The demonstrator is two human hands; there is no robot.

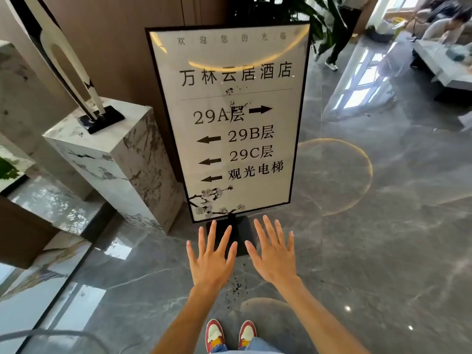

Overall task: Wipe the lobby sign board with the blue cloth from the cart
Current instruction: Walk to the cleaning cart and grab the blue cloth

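Observation:
The lobby sign board [235, 154] stands upright in front of me, a white panel in a black frame with black lettering, arrows and a blossom print. Dark specks sit on its glass near the middle [233, 98]. Its black base [242, 226] rests on the floor. My left hand [212, 259] and my right hand [274, 254] are held out flat, fingers spread, palms down, below the board and over its base. Both hold nothing. No blue cloth and no cart are in view.
A marble pedestal [112, 159] with a black-and-white sculpture [76, 80] stands close on the left. Dark crumbs [236, 287] lie on the grey polished floor by my shoes. At the back right are a plant, a walking person [337, 34] and a seated person by a low table [439, 65].

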